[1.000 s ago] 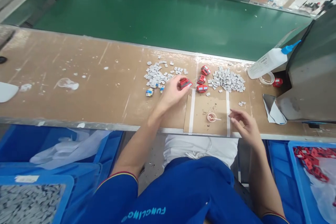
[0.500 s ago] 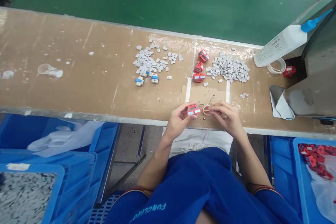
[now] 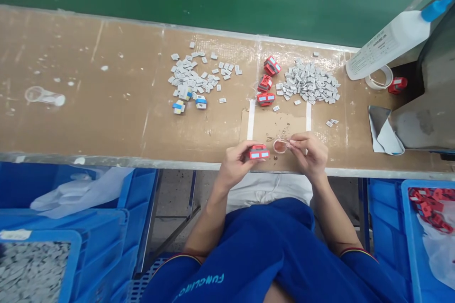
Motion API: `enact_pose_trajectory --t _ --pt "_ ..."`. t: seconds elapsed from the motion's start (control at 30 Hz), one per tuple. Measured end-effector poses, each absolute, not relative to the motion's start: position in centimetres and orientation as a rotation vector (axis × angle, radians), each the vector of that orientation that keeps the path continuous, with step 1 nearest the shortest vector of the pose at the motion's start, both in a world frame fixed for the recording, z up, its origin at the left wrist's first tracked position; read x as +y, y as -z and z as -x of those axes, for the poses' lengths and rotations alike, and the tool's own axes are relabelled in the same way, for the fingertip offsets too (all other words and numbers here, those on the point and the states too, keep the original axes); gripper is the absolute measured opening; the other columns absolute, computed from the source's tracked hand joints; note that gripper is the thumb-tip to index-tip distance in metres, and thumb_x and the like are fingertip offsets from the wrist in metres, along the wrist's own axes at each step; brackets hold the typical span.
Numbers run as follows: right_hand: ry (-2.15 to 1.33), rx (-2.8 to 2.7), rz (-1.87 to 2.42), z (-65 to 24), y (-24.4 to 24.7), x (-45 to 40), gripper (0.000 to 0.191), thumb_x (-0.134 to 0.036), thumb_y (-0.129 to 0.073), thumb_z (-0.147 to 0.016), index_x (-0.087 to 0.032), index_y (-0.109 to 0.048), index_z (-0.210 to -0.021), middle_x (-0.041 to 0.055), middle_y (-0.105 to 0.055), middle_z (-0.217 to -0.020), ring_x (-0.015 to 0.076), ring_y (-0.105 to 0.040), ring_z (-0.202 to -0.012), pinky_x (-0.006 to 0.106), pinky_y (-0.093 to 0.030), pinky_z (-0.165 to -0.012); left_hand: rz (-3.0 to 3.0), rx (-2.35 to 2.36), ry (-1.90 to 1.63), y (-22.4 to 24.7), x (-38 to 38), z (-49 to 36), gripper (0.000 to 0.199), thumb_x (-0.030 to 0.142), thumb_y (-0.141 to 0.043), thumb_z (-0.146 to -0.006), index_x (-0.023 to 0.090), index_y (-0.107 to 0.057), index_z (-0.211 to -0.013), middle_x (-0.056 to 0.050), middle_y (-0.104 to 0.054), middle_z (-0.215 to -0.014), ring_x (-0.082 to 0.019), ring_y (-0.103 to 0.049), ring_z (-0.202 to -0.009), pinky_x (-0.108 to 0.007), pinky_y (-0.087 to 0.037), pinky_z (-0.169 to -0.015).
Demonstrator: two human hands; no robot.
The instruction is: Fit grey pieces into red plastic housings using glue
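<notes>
My left hand (image 3: 235, 163) is closed around a red and grey plastic piece (image 3: 259, 152), which looks like a toy vehicle body with two pale blue panels facing me. My right hand (image 3: 310, 155) pinches a thin, clear-looking stick (image 3: 288, 144), its far end over a small round dish (image 3: 280, 146) with a brownish inside. Dark wet-looking drops lie around the dish. Beyond it are three similar red pieces (image 3: 266, 99), between two piles of small grey-white tiles, one on the left (image 3: 194, 75) and one on the right (image 3: 311, 83).
White-and-blue pieces (image 3: 201, 102) lie by the left pile. A white squeeze bottle (image 3: 389, 45) leans at right, near a tape roll (image 3: 378, 78) and a metal box (image 3: 426, 118). Blue bins (image 3: 80, 265) flank my seat; the right bin (image 3: 408, 246) holds red pieces.
My right hand has drawn slightly to the right, away from the dish, with its fingertips now at the rim. The red piece stays in my left hand. The camera view has shifted slightly.
</notes>
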State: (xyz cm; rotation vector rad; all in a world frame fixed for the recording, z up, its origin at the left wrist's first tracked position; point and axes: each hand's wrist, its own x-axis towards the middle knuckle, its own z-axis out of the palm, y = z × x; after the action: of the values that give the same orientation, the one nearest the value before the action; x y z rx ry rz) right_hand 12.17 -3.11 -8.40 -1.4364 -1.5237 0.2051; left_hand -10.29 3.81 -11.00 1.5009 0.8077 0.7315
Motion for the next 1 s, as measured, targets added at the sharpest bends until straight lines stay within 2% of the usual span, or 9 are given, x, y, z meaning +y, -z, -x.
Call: enact_pose_trajectory --t 0.23,0.43,0.63,0.73,0.83,1.0 --pt "-0.155 -1.461 1.381 -11.9 9.4 -3.6 0.014 -0.025 -0.072 -0.097 -0.028 -0.064 -0.085 0.0035 -0.080 -0.085 0.0196 -0.077 -0.074 0.035 -0.061 -0.063 -1.609 0.819 -0.750 11.0 3.6 10.1 0.032 0.040 -0.082 -0.088 0.021 -0.076 -0.112 -0.006 -0.082 -0.101 -0.018 -0.076 -0.086 -0.026 -0.059 -0.076" --pt "-0.337 -1.054 1.434 -11.5 10.9 -5.0 0.016 -0.025 -0.081 -0.090 -0.023 -0.066 -0.083 0.0024 -0.079 -0.082 0.0200 -0.080 -0.079 0.032 -0.066 -0.068 -1.617 0.806 -0.762 11.1 3.8 10.3 0.032 0.037 -0.082 -0.088 0.019 -0.077 -0.113 -0.007 -0.082 -0.100 -0.018 -0.076 -0.083 -0.025 -0.060 -0.074" --pt "-0.499 -0.820 1.411 -10.8 9.8 -5.2 0.022 -0.029 -0.082 -0.090 -0.021 -0.064 -0.081 0.0020 -0.080 -0.080 0.0189 -0.080 -0.072 0.028 -0.066 -0.062 -1.666 0.804 -0.768 11.3 3.7 10.4 0.029 0.031 -0.079 -0.090 0.019 -0.075 -0.116 -0.008 -0.083 -0.106 -0.018 -0.078 -0.088 -0.026 -0.061 -0.078" --pt "-0.440 -0.895 1.386 -10.0 8.6 -5.2 0.021 -0.026 -0.082 -0.090 -0.022 -0.064 -0.082 0.0017 -0.079 -0.080 0.0193 -0.080 -0.074 0.030 -0.068 -0.064 -1.715 0.798 -0.782 11.3 3.7 10.3 0.027 0.031 -0.077 -0.092 0.019 -0.075 -0.116 -0.008 -0.083 -0.107 -0.019 -0.079 -0.092 -0.027 -0.061 -0.083" --pt "-0.413 -1.096 1.351 -9.1 7.7 -4.9 0.015 -0.018 -0.081 -0.090 -0.023 -0.067 -0.088 0.0026 -0.081 -0.087 0.0206 -0.082 -0.083 0.033 -0.070 -0.072 -1.769 0.782 -0.801 11.2 3.7 10.3 0.026 0.032 -0.077 -0.093 0.019 -0.075 -0.115 -0.008 -0.083 -0.106 -0.019 -0.079 -0.094 -0.027 -0.061 -0.086" --pt "-0.378 -1.339 1.317 -8.0 7.4 -4.2 0.017 -0.013 -0.080 -0.090 -0.024 -0.067 -0.092 0.0032 -0.083 -0.092 0.0208 -0.082 -0.084 0.035 -0.071 -0.077 -1.783 0.751 -0.826 11.0 3.7 10.2 0.029 0.033 -0.079 -0.092 0.018 -0.074 -0.116 -0.008 -0.083 -0.104 -0.018 -0.079 -0.091 -0.025 -0.060 -0.081"
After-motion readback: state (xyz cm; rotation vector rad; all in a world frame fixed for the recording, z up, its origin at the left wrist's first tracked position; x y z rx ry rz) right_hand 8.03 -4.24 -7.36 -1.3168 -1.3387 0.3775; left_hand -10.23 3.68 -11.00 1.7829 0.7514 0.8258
